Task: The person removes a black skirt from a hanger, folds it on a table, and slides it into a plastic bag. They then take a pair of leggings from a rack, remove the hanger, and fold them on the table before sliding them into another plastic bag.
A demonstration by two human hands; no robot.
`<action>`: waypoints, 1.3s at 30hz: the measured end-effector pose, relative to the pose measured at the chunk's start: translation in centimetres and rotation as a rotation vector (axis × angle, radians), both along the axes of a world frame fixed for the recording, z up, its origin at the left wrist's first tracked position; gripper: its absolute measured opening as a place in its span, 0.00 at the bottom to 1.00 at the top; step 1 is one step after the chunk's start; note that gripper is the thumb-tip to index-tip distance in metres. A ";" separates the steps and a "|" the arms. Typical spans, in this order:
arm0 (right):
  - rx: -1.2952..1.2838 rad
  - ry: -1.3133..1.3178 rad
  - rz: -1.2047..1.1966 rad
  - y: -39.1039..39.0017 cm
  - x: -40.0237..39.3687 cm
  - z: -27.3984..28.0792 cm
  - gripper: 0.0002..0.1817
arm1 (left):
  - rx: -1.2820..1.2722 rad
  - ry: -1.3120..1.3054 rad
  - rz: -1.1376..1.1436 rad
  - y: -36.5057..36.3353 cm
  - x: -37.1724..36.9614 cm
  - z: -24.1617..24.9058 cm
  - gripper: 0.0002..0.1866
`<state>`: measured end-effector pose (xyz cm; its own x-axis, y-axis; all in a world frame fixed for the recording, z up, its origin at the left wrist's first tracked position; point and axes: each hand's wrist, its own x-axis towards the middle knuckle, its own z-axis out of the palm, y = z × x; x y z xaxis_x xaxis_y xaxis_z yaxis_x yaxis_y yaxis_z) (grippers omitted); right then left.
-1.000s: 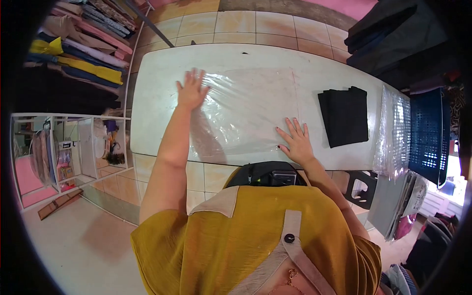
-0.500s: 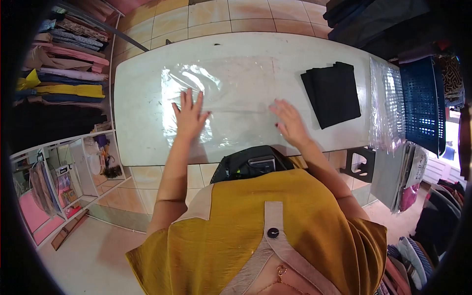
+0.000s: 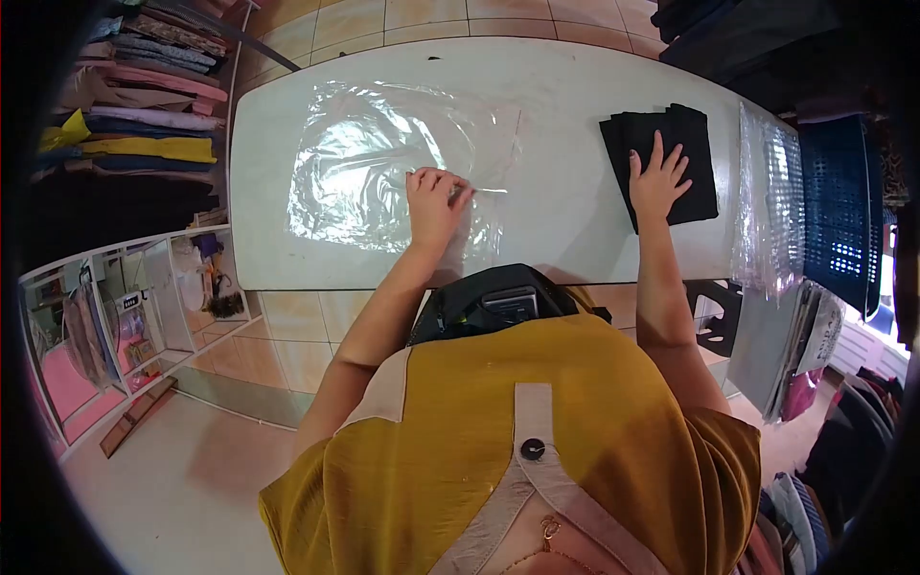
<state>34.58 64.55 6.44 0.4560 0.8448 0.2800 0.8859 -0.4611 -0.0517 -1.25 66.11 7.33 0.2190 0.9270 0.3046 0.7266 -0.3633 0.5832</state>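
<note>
A clear plastic bag [image 3: 355,163] lies on the left and middle part of the white table [image 3: 556,86], its surface wrinkled and shiny. My left hand [image 3: 437,203] is closed over the bag's middle, with fingers curled and pinching the plastic. On the right, my right hand [image 3: 659,182] rests with its fingers spread on a folded black cloth [image 3: 695,144]. That hand holds nothing.
More clear plastic [image 3: 767,201] hangs over the table's right end, beside a blue basket [image 3: 843,201]. Folded clothes [image 3: 149,149] fill shelves at the left. A black bag [image 3: 479,297] sits between my body and the table's near edge.
My left hand has moved right and its flat fingers have closed on the plastic, which is more wrinkled. My right hand has moved right, from the bag's edge onto the black cloth.
</note>
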 end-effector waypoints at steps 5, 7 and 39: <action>-0.031 0.000 0.024 -0.1 0.0 0.2 0.35 | 0.053 -0.038 -0.019 0.3 -0.6 0.0 0.04; -0.026 0.019 0.086 -0.5 0.7 0.4 0.34 | 0.077 -0.017 -0.033 0.2 -0.5 0.0 0.03; -0.112 0.749 0.278 11.3 -7.4 1.7 0.07 | -0.748 -0.174 0.250 16.5 -15.5 -0.9 0.20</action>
